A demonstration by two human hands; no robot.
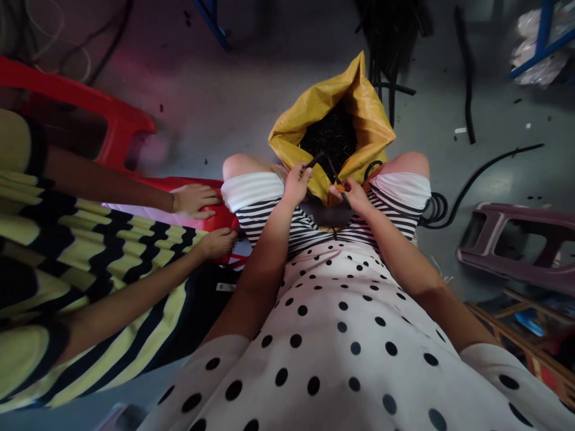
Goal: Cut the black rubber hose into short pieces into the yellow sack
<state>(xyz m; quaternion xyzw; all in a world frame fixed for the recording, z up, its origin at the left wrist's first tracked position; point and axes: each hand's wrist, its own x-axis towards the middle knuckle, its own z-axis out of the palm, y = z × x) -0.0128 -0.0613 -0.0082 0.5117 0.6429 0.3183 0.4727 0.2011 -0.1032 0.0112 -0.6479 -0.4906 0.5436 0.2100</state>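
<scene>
My left hand (pixel 297 182) is closed in a pinch on a thin black strip (pixel 315 160), just above the near rim of a yellow woven sack (pixel 296 123). To its right, my right hand (pixel 354 194) is closed around a small tool with an orange part (pixel 340 188). A dark, narrow length runs up from that tool toward the strip; whether the two touch I cannot tell. The sack stands open between my knees, holding many small black pieces (pixel 330 136). Blur hides the tool's exact kind.
Another person's hand (pixel 195 200) rests on a red stool (pixel 222 218) at my left. A red chair (pixel 90 96) stands beyond. Black tubing (pixel 485 167) curls over the floor at right, near a mauve stool (pixel 516 239). More black strips (pixel 393 42) lie behind the sack.
</scene>
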